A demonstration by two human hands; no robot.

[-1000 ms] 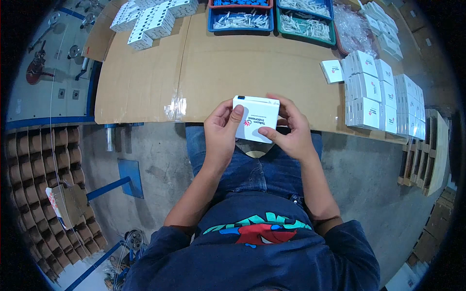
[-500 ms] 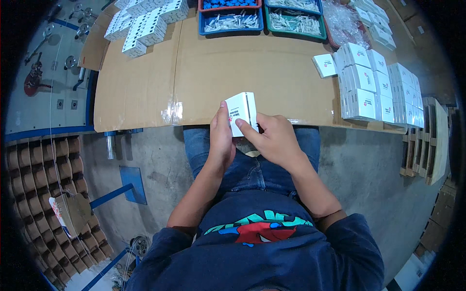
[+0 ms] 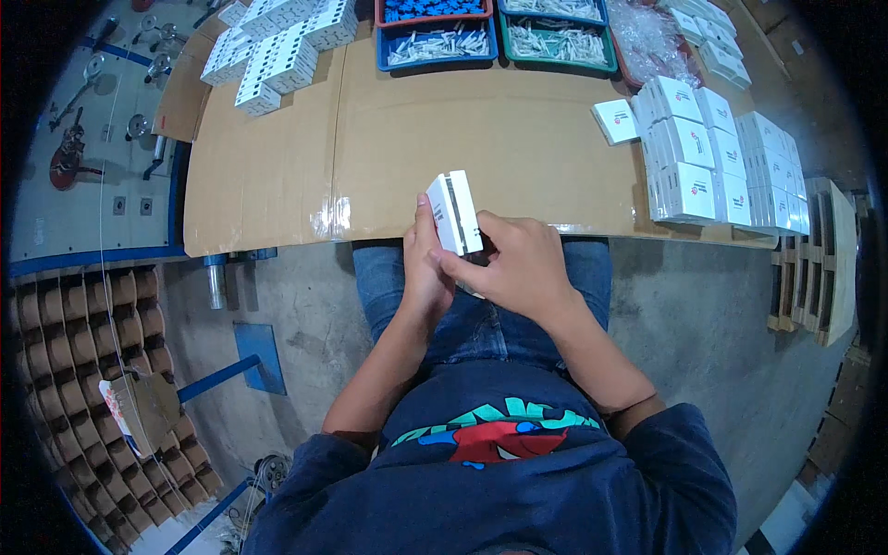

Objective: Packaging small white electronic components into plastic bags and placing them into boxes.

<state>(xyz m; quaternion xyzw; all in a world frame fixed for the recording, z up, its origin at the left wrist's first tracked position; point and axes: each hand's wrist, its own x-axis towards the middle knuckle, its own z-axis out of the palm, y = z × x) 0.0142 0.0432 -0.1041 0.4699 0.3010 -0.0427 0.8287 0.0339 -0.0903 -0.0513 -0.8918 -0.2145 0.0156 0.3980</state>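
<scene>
A flat white box (image 3: 455,215) with a dark line along its narrow side is held upright over my lap, just at the table's near edge. My left hand (image 3: 425,254) grips its left side, the thumb along the printed face. From the right, my right hand (image 3: 518,264) holds the lower corner, its thumb at the bottom and its curled fingers behind the narrow side. Some of those fingers are hidden by the box and the hand itself.
Cardboard covers the table (image 3: 398,139). Stacked white boxes (image 3: 689,143) stand at the right, dotted white blocks (image 3: 277,65) at the back left. At the back are a blue tray (image 3: 439,65) and a green tray (image 3: 564,67) of small white pieces, and clear plastic bags (image 3: 647,37).
The box has turned so its narrow side faces me more and its printed face less. My right thumb has slid from the face down to the lower corner.
</scene>
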